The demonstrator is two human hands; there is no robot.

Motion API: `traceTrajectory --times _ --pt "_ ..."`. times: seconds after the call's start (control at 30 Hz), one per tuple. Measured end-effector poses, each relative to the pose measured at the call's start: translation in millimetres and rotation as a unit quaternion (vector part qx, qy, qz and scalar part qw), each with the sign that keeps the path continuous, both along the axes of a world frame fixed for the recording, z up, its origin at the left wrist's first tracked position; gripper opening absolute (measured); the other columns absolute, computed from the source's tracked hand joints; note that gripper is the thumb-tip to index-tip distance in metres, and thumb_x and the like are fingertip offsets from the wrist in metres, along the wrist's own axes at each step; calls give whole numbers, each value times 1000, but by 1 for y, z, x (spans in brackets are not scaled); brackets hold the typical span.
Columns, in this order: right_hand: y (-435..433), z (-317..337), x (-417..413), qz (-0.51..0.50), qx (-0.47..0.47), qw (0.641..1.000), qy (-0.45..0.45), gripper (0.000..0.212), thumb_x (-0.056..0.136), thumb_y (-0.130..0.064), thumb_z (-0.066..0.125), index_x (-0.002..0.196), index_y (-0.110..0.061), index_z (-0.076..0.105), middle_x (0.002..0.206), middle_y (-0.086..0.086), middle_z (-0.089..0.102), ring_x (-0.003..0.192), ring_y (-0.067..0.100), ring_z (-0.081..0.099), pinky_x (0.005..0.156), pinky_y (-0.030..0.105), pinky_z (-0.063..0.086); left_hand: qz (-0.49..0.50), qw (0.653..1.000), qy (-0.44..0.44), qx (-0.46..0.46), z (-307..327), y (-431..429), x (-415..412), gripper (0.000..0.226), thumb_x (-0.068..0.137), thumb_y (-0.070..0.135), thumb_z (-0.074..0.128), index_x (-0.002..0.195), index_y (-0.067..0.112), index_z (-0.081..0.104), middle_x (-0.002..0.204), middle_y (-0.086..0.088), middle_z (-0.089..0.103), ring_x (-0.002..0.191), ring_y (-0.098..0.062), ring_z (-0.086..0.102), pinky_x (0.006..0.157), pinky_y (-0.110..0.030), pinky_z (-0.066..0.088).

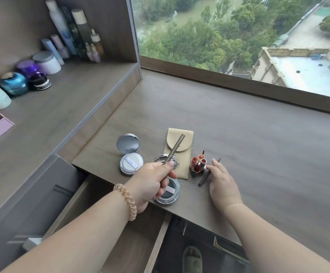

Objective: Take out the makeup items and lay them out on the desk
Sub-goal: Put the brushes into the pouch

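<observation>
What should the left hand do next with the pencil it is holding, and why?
Probably set it down flat on bare desk. The left hand holds the slim pencil in the air above the beige pouch and compacts, so it is not yet laid out; the right hand rests by the lip tints, where the space is crowded.

The grey-brown wood tabletop runs along the window, most of it bare. Its load sits at 6 o'clock near the front edge: an open white cushion compact at 9 o'clock of the group, a beige pouch in the middle, small red lip tubes at 3 o'clock, and a dark round compact at the edge.
</observation>
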State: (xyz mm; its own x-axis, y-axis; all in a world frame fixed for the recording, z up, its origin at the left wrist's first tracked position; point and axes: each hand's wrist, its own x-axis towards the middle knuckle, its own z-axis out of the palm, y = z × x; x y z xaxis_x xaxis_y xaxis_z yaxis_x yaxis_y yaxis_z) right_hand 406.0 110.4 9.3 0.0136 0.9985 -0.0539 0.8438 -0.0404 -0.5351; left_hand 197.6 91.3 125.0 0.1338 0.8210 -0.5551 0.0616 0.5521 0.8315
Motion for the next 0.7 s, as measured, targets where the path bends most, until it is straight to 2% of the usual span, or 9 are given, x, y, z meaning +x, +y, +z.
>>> traceTrajectory --times 0.07,0.17,0.23,0.27,0.37,0.43,0.53,0.63,0.7 --pt "1 4 1 -8 -10 999 37 64 76 16 40 129 -17 51 153 -1 32 139 18 33 106 26 30 -4 1000 1 4 -1 0 0 33 96 34 47 75 11 57 48 4 40 35 -6 33 35 -16 23" --pt "3 15 8 -37 52 996 60 49 76 16 44 115 -8 59 145 10 43 132 25 42 99 23 32 -18 1000 4 17 -2 -1 1 32 96 34 48 75 11 57 49 4 40 35 -6 32 35 -16 23" --pt "5 27 11 -77 142 984 78 31 78 9 50 102 -4 63 120 15 55 113 33 54 92 30 41 -32 999 6 29 -1 -3 1 32 96 33 48 75 10 55 49 3 39 36 -6 32 35 -15 24" --pt "5 37 10 -97 186 973 92 22 79 0 53 97 -6 64 107 11 56 99 31 58 85 31 44 -40 998 7 37 -1 -3 2 32 96 32 48 75 10 55 49 2 39 36 -7 32 35 -15 25" --pt "4 78 -7 -112 238 949 173 18 83 -30 52 84 -15 61 78 -2 55 71 9 54 66 19 41 -69 995 11 66 -1 -5 6 32 96 30 48 73 9 54 50 -2 36 35 -8 31 35 -15 25" --pt "3 106 -30 -78 140 942 293 24 88 -36 54 80 -15 61 63 -10 56 59 2 52 56 16 40 -90 992 12 86 1 -6 10 32 95 29 49 70 9 54 49 -3 36 35 -9 31 36 -16 25" --pt "2 123 -59 -29 -64 888 455 28 91 -34 57 76 -12 64 47 -14 51 48 5 47 49 21 38 -123 986 15 109 5 -7 18 34 96 28 47 66 12 52 44 3 36 36 -10 32 37 -20 25" --pt "7 126 -66 -91 -95 861 492 38 93 -32 53 59 -14 56 41 -8 41 41 11 37 42 22 30 -136 984 5 114 9 -8 22 37 97 28 44 64 12 47 45 3 34 36 -10 29 38 -23 22" --pt "9 130 -63 -137 -100 846 505 40 95 -29 49 58 -14 51 37 -8 35 36 8 30 39 20 26 -134 985 -14 108 14 -6 24 39 98 25 42 62 11 44 45 1 31 36 -8 26 37 -21 20"
